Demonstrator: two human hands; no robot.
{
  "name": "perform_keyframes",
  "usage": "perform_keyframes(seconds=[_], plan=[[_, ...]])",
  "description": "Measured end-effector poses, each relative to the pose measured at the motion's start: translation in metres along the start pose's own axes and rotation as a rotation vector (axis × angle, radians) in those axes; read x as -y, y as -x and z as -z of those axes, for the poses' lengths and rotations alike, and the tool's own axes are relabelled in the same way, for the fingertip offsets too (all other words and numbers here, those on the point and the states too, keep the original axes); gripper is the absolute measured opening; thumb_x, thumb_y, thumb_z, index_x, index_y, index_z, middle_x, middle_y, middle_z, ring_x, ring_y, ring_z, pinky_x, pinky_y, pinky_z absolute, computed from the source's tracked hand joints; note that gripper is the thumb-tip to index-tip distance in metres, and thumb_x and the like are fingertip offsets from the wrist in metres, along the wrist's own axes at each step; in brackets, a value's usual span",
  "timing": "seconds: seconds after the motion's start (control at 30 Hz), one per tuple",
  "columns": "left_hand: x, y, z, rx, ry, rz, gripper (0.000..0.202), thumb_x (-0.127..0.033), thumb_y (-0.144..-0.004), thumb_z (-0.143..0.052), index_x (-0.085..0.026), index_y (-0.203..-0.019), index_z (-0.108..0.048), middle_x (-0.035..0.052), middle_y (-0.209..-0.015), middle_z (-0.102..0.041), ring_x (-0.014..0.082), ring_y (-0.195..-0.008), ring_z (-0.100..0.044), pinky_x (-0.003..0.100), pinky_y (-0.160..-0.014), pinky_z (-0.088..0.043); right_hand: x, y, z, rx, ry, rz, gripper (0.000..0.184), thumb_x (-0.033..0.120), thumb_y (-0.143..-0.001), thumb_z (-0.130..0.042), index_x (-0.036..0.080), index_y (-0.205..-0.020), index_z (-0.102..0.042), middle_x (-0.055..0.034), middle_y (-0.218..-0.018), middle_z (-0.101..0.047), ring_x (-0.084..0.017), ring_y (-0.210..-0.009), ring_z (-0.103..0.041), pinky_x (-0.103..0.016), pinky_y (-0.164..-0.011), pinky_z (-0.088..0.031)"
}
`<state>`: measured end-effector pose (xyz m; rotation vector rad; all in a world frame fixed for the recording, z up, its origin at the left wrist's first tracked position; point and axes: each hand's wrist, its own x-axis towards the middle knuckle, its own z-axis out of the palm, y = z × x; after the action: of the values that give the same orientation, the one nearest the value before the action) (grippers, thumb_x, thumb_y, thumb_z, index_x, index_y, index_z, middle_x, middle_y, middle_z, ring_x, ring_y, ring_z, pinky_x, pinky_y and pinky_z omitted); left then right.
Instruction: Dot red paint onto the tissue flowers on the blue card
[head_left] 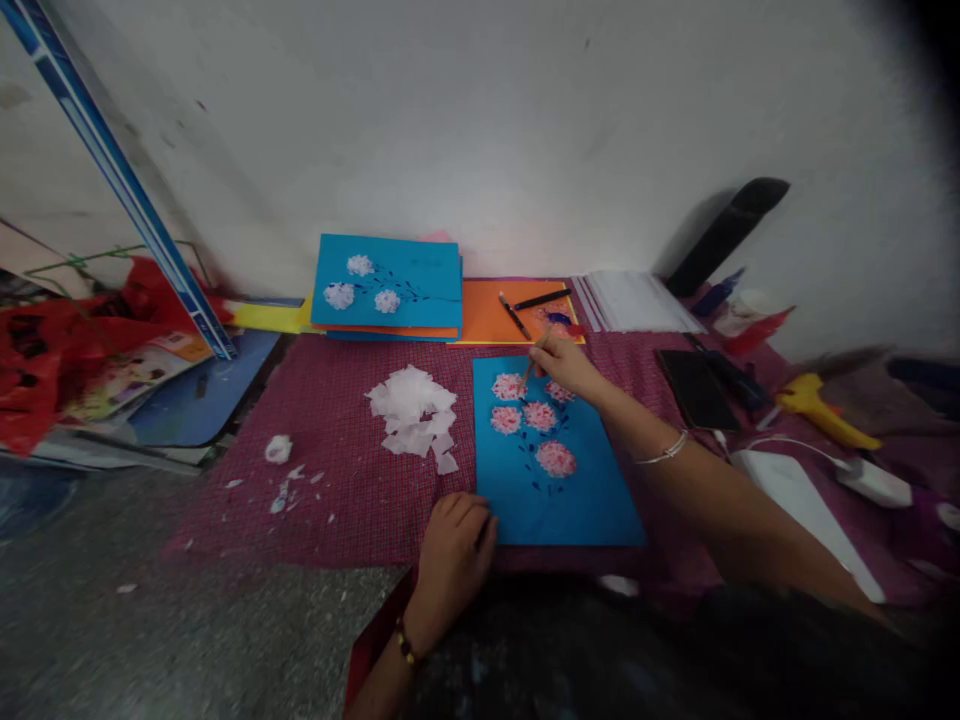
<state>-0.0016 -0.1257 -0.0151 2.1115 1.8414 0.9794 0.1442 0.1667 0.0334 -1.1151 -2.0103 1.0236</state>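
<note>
My right hand [553,362] pinches a thin, light-handled paintbrush [528,374], its tip at the upper left flower on a blue sheet [607,500]. Several dabbed pink, red and white flowers [556,459] with dark blue leaves cover that sheet. By the sheet's lower left edge rests my left hand [456,545], fingers curled in and no object visible in them. Left of the sheet lies a pile of torn white paper [412,405]. Behind it, an orange card [484,310] carries red and blue paint smears [556,320] and two dark pens or brushes [514,315].
Another blue sheet with white flowers [386,268] leans at the back. A crumpled white wad [278,449] lies left on the maroon cloth [337,500]. At right are a phone [697,388], a yellow glue gun [825,410] and a white power strip [814,520] with cables.
</note>
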Motion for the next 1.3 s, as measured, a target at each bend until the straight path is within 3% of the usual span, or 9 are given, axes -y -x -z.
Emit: perform_keyframes(seconds=[0.33, 0.6, 0.7, 0.8, 0.9, 1.03, 1.3], plan=[[-0.001, 0.0, -0.001, -0.004, -0.001, 0.012, 0.01, -0.013, -0.089, -0.053, -0.019, -0.081, -0.053, 0.0023, -0.093, -0.063, 0.0176, -0.089, -0.055, 0.036, -0.083, -0.044, 0.005, 0.009, 0.015, -0.187, -0.027, 0.076, 0.033, 0.043, -0.086, -0.047, 0.02, -0.065, -0.055, -0.0017, -0.057, -0.062, -0.014, -0.053, -0.057, -0.028, -0.055, -0.045], [-0.001, 0.001, -0.001, -0.007, -0.013, 0.004, 0.008, -0.014, -0.089, -0.054, -0.018, -0.082, -0.054, 0.0023, -0.095, -0.063, 0.0179, -0.091, -0.054, 0.036, -0.083, -0.044, 0.012, 0.045, 0.0, -0.073, 0.096, 0.231, 0.029, 0.043, -0.085, -0.053, 0.021, -0.081, -0.072, -0.0055, -0.077, -0.074, -0.022, -0.074, -0.067, -0.035, -0.072, -0.05], [-0.001, 0.001, -0.001, -0.004, -0.018, 0.002, 0.009, -0.014, -0.089, -0.053, -0.018, -0.081, -0.054, 0.003, -0.095, -0.063, 0.0183, -0.09, -0.054, 0.037, -0.083, -0.044, 0.017, 0.06, 0.0, -0.02, 0.12, 0.278, 0.018, 0.037, -0.08, -0.061, 0.025, -0.084, -0.074, -0.0044, -0.087, -0.075, -0.024, -0.085, -0.066, -0.043, -0.09, -0.043], [-0.001, 0.001, -0.001, -0.002, -0.022, 0.0, 0.009, -0.015, -0.089, -0.052, -0.019, -0.082, -0.054, 0.0038, -0.095, -0.063, 0.0187, -0.09, -0.055, 0.037, -0.082, -0.044, 0.023, 0.073, 0.004, 0.003, 0.082, 0.29, 0.013, 0.035, -0.075, -0.068, 0.027, -0.083, -0.074, -0.0026, -0.087, -0.076, -0.022, -0.083, -0.065, -0.045, -0.099, -0.037], [-0.002, 0.001, -0.002, -0.002, -0.024, 0.0, 0.009, -0.015, -0.089, -0.052, -0.019, -0.082, -0.054, 0.0038, -0.095, -0.063, 0.0186, -0.089, -0.055, 0.037, -0.082, -0.044, 0.027, 0.079, 0.01, -0.09, -0.022, 0.242, 0.016, 0.038, -0.079, -0.065, 0.025, -0.084, -0.072, -0.0035, -0.081, -0.074, -0.021, -0.082, -0.065, -0.043, -0.093, -0.041], [-0.002, 0.001, -0.002, -0.005, -0.026, 0.0, 0.007, -0.015, -0.089, -0.053, -0.019, -0.083, -0.055, 0.0033, -0.095, -0.063, 0.0186, -0.089, -0.054, 0.037, -0.081, -0.044, 0.029, 0.074, 0.017, -0.267, -0.266, 0.13, 0.026, 0.041, -0.089, -0.046, 0.022, -0.087, -0.064, -0.0017, -0.066, -0.065, -0.017, -0.065, -0.062, -0.033, -0.069, -0.049], [-0.004, 0.002, 0.0, -0.004, -0.039, 0.004, 0.008, -0.015, -0.089, -0.054, -0.019, -0.082, -0.056, 0.0033, -0.094, -0.063, 0.0187, -0.089, -0.055, 0.037, -0.081, -0.045, 0.028, 0.064, 0.016, -0.268, -0.586, -0.013, 0.018, 0.039, -0.078, -0.058, 0.021, -0.079, -0.059, 0.0024, -0.056, -0.057, -0.012, -0.053, -0.054, -0.027, -0.056, -0.046]])
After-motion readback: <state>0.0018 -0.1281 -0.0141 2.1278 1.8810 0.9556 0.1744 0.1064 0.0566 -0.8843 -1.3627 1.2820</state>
